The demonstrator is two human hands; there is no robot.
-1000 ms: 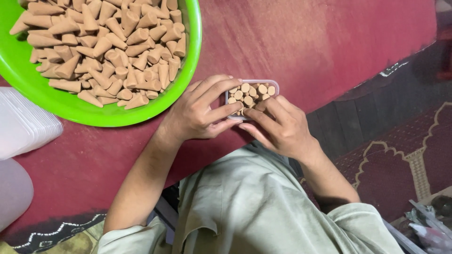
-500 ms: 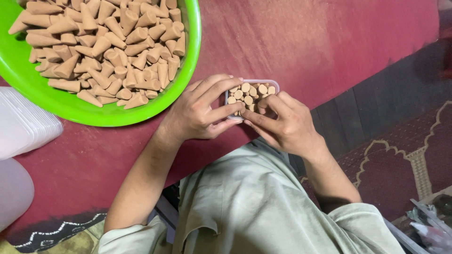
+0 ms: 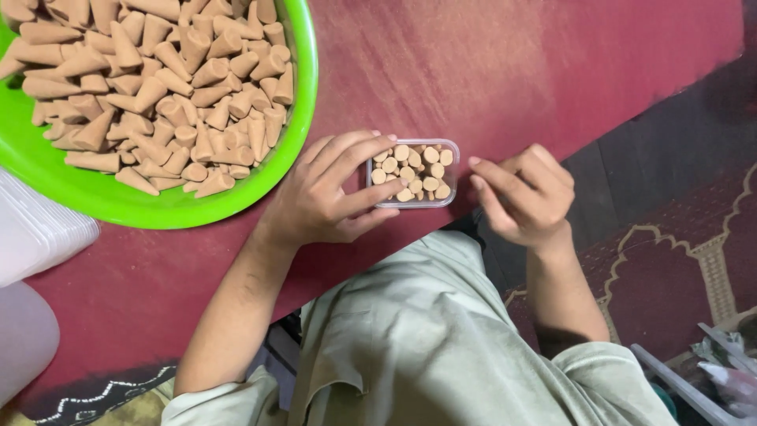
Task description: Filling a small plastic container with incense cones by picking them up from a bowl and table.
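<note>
Head view. A small clear plastic box (image 3: 412,173), packed with tan cones standing base-up, is seen on the maroon desk (image 3: 512,71) close to its near edge. The box is steadied by the left hand (image 3: 327,193): its fingers are curled against the box's left side, with fingertips resting over the top-left corner and along the near wall, so the left grip is closed on the box.

Compared with half a second ago, when both hands were cupped around the box, the right hand (image 3: 524,197) has been drawn away to the right. It is now held just beside the box, apart from it, with fingers loosely bent and nothing seen between them; the right grip is open. From this change it is judged that the packing of this box is finished or nearly so, since the rows appear full.

A large green bowl (image 3: 260,177), heaped with loose cones (image 3: 150,79), is set at the far-left part of the desk, near the left hand.
</note>
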